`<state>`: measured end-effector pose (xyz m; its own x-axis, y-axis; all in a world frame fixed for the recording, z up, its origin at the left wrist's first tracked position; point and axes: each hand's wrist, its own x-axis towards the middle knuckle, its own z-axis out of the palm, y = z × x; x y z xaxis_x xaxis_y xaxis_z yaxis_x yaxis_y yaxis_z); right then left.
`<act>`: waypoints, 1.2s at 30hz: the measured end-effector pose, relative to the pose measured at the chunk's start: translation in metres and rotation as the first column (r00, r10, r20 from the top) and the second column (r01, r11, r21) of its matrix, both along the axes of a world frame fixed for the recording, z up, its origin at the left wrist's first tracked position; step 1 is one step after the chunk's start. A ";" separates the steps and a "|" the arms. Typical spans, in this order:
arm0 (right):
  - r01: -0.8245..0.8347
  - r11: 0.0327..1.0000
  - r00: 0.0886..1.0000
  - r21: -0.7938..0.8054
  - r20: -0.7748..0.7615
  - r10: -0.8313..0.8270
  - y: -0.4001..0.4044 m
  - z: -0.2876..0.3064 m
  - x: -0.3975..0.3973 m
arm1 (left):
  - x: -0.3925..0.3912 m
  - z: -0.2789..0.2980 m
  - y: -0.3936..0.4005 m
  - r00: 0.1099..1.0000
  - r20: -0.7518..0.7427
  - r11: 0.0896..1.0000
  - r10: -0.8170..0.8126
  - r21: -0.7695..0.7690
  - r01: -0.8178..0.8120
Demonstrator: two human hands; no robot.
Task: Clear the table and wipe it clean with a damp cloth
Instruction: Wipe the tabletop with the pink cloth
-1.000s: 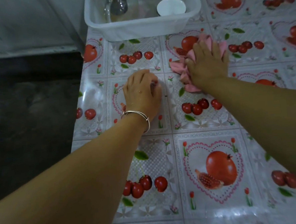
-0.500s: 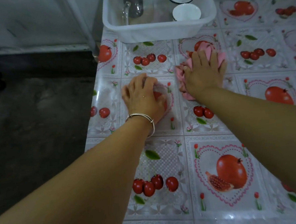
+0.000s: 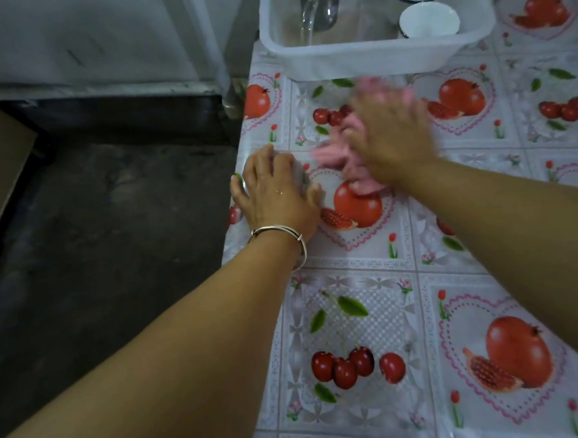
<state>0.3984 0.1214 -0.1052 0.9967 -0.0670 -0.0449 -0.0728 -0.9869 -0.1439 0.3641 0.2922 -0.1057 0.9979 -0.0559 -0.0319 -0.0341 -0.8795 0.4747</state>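
The left hand (image 3: 276, 194) lies flat with fingers spread on the fruit-print desk (image 3: 361, 316) edge, and at its 2 o'clock the blurry right hand (image 3: 392, 138) presses flat fingers on the pink cloth (image 3: 335, 148).

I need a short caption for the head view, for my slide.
Right hand wipes the fruit-print tablecloth with a pink cloth; left hand rests flat.

Right hand (image 3: 392, 134): motion-blurred, finger pose unreadable. Pink cloth (image 3: 339, 151): blurred, mostly hidden beneath that hand. White tub (image 3: 372, 56), far: cut off by top edge; glassware inside indistinct.
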 end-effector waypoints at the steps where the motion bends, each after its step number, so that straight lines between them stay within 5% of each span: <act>1: 0.134 0.990 0.991 0.034 -0.007 -0.133 -0.005 -0.001 0.001 | 0.000 -0.001 0.001 1.000 0.010 1.000 0.005 -0.018 -0.004; 5: 0.330 0.942 0.944 0.059 -0.043 -0.328 0.024 -0.005 0.014 | -0.001 -0.006 0.008 0.998 0.063 0.994 0.017 -0.105 -0.011; 10: -0.103 0.994 0.995 0.044 0.009 0.103 0.087 -0.002 0.021 | -0.002 -0.003 0.008 0.986 0.116 0.968 0.122 -0.232 -0.093; 14: -0.244 0.970 0.970 -0.017 0.005 0.244 0.055 -0.003 0.021 | -0.002 -0.002 0.010 0.991 0.074 0.979 0.110 -0.178 -0.095; 19: 0.231 0.971 0.972 0.062 0.032 -0.234 0.019 -0.007 0.018 | -0.004 -0.002 0.013 0.976 -0.038 0.968 0.216 -0.123 -0.219; 21: 0.301 0.952 0.954 0.057 -0.019 -0.301 0.042 -0.005 0.025 | -0.003 -0.002 0.016 0.971 -0.064 0.960 0.230 -0.150 -0.237; 26: -0.140 0.990 0.990 0.029 -0.001 0.141 0.108 0.001 0.030 | 0.001 -0.002 0.020 0.963 -0.070 0.937 0.260 -0.225 -0.269; 30: -0.336 0.942 0.941 -0.007 -0.054 0.335 0.079 0.003 0.031 | 0.000 -0.003 0.018 0.957 -0.058 0.926 0.284 -0.243 -0.289; 36: 0.076 0.996 0.997 0.045 -0.016 -0.075 0.048 -0.006 0.022 | -0.005 -0.001 0.018 0.955 -0.026 0.921 0.297 -0.257 -0.293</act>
